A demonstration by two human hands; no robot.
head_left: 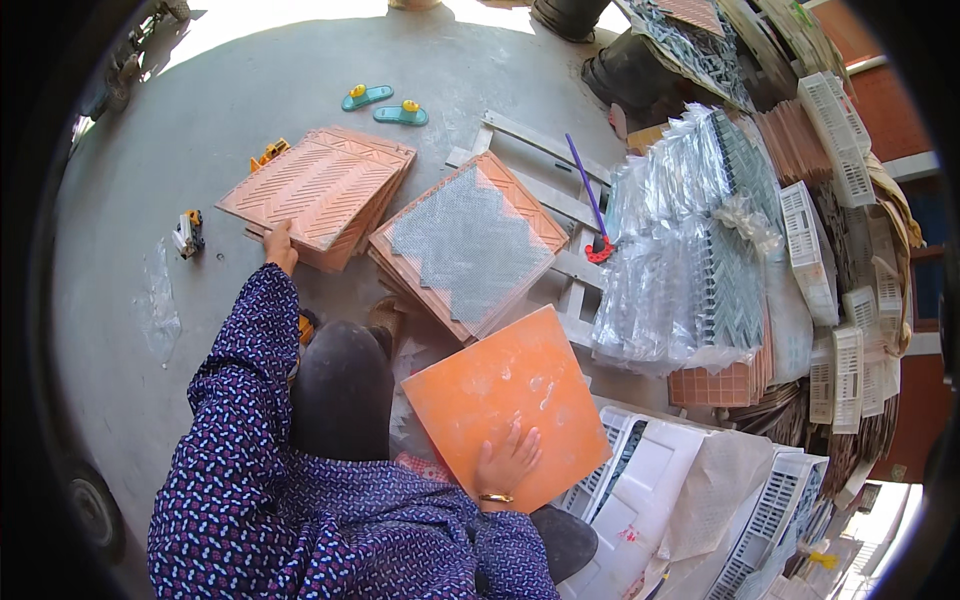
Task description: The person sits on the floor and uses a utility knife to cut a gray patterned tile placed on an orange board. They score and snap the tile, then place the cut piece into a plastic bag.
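Salmon-pink and apparently rigid plastic, a stack of square, herringbone-grooved trays (318,188) sits at 10 o'clock from the middle of the view. Singly such a tray should be light and stiff, heavier as a pile, and its ridges ought to give some friction; two opposite edges look the best place to take hold. Near 12 o'clock, just beside it, a grey, mesh-textured sheet with a stepped edge (465,245) lies on a second salmon-pink stack of square trays (542,217); the sheet would likely sag if raised by one corner, so support from beneath suits it better. Between 5 and 6 o'clock, a flat orange square board (500,385) lies over the person's dark-clothed right leg (572,545), stiff by its look and perhaps slippery on its smooth face. The left arm reaches towards 1 o'clock, the left hand's (279,247) grip pinching the first stack's near edge, thumb above, other fingertips hidden. The right hand (508,462) rests palm down on the board's lower part, fingers spread and fanned towards 1 o'clock.
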